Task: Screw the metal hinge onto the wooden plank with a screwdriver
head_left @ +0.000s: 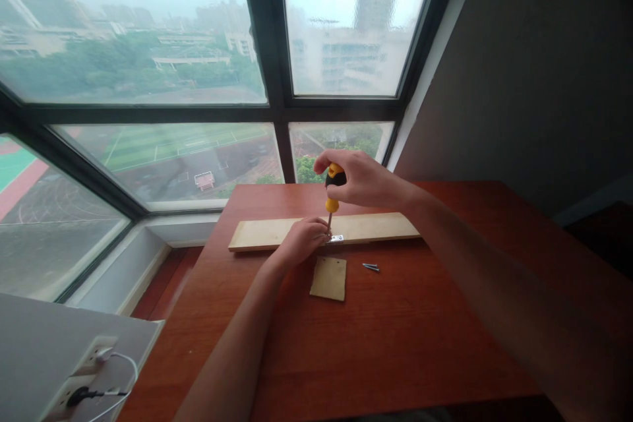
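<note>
My right hand (357,178) is closed around the yellow and black handle of a screwdriver (331,205), held upright with its shaft pointing down. The tip meets the area of a small metal hinge or bracket (337,239) at the near edge of a long pale wooden board (380,227). My left hand (307,237) rests on the board, its fingertips pinched together beside the screwdriver tip. Whatever those fingertips hold is too small and covered to make out. A small square wooden piece (329,279) with two holes near its far edge lies closer to me.
A few screws (370,267) lie on the reddish-brown table (395,336), right of the square piece. Large windows (163,158) stand beyond the table and to its left. Plugs and a white cable (129,359) sit at wall sockets, lower left.
</note>
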Demonstrator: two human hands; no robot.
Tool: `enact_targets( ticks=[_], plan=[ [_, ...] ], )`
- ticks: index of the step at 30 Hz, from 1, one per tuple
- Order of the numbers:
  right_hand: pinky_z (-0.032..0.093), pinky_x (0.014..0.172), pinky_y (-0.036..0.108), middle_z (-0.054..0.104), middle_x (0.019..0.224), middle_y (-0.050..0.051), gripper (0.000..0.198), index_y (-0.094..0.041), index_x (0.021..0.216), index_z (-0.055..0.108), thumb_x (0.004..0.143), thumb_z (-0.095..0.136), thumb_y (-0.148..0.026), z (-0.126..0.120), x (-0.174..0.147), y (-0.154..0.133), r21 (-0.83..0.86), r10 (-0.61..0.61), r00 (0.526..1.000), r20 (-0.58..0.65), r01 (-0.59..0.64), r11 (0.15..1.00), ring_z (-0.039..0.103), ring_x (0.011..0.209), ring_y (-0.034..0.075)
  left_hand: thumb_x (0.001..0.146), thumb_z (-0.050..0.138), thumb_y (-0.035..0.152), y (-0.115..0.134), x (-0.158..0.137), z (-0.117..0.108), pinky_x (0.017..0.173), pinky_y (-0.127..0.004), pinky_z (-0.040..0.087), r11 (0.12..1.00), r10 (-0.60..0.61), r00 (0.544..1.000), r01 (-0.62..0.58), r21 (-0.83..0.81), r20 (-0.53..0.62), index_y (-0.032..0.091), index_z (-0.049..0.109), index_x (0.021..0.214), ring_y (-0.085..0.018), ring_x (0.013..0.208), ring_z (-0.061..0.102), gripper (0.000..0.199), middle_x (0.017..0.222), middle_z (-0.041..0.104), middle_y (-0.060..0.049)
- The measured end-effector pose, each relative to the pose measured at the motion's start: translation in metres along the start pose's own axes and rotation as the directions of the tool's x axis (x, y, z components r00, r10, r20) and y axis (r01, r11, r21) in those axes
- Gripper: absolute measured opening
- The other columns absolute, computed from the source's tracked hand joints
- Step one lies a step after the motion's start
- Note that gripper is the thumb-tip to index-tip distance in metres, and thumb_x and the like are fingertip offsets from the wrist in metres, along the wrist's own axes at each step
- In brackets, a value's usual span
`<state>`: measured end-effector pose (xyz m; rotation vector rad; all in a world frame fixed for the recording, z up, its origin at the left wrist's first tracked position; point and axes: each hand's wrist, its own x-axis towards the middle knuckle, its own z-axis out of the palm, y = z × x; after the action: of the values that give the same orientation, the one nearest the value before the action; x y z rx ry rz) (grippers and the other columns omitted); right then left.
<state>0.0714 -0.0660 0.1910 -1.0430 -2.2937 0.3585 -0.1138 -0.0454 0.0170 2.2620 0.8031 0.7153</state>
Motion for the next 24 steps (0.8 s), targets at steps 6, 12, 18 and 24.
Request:
enact_targets(
  ticks=[6, 12, 18, 24],
  plan=[
    [0.043, 0.073, 0.027, 0.063, 0.104, 0.005, 0.030, -0.018, 0.105, 0.055, 0.075, 0.053, -0.014, -0.001, 0.000, 0.001, 0.181, 0.041, 0.995, 0.088, -0.056, 0.982, 0.058, 0.088, 0.016, 0.080, 0.057, 0.013, -0.004, -0.001, 0.002, 0.081, -0.026, 0.049, 1.000, -0.009, 0.999, 0.008, -0.020, -0.037, 0.017, 0.069, 0.078, -0.017, 0.087, 0.063, 0.012, 0.096, 0.068, -0.006],
    [0.035, 0.063, 0.029, 0.062, 0.077, 0.004, 0.029, -0.018, 0.101, 0.060, 0.087, 0.052, -0.042, 0.002, 0.004, -0.008, -0.284, 0.190, 0.981, -0.031, -0.191, 0.940, 0.053, 0.070, 0.017, 0.080, 0.059, 0.016, -0.003, -0.001, 0.004, 0.082, -0.027, 0.049, 1.000, -0.025, 0.998, 0.024, -0.021, -0.060, 0.018, 0.069, 0.078, -0.017, 0.086, 0.063, 0.011, 0.094, 0.068, -0.005],
    [0.036, 0.066, 0.027, 0.064, 0.090, 0.004, 0.023, -0.018, 0.097, 0.059, 0.075, 0.054, -0.018, -0.003, 0.001, -0.012, -0.177, 0.078, 0.996, 0.047, -0.069, 0.982, 0.054, 0.078, 0.016, 0.081, 0.059, 0.020, 0.002, -0.002, 0.003, 0.082, -0.027, 0.048, 0.998, -0.057, 0.997, 0.055, -0.037, -0.060, 0.018, 0.069, 0.076, -0.017, 0.086, 0.063, 0.011, 0.094, 0.068, -0.006],
    [0.034, 0.064, 0.029, 0.063, 0.086, 0.005, 0.020, -0.019, 0.095, 0.058, 0.083, 0.055, -0.035, 0.001, 0.002, -0.010, -0.273, 0.121, 0.993, -0.007, -0.118, 0.955, 0.052, 0.074, 0.017, 0.079, 0.061, 0.019, 0.004, -0.001, 0.002, 0.082, -0.027, 0.049, 0.996, -0.093, 0.994, 0.092, -0.022, -0.050, 0.018, 0.071, 0.076, -0.018, 0.087, 0.063, 0.011, 0.095, 0.069, -0.006]
  ],
)
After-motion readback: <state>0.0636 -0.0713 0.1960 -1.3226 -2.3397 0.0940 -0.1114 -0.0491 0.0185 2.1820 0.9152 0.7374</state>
